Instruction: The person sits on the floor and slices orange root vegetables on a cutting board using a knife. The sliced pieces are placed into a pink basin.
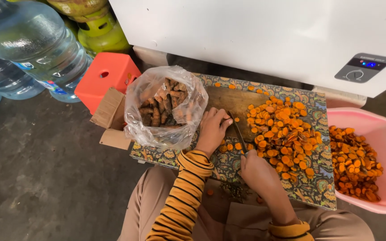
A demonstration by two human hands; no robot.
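A knife (237,131) is gripped in the right hand (258,172), which is closed around the handle at the near edge of the work surface. The blade's long axis runs from the hand up and slightly to the left, with the tip pointed away from the person, toward the wooden cutting board (228,100). The left hand (213,129) is laid on the board just left of the blade, with the fingers curled narrow and pressed down on a small piece that is mostly hidden; what is held under the fingertips cannot be told with certainty. A few orange slices (231,146) are scattered between the two hands.

The board is set on a patterned cloth (318,187) that is spread over a low surface. Directly right of the blade, a large heap of orange slices (284,134) is piled across the board and cloth. Further right, a pink basin (380,134) is partly filled with more slices. Left of the left hand, an open clear plastic bag (164,107) of whole brown roots is stood in a cardboard box (110,118), close against the wrist. Behind the box an orange plastic stool (106,76) is placed, with large water bottles (36,44) and green gas cylinders (99,27) beyond it. A white appliance (269,35) is positioned over the far edge of the cloth
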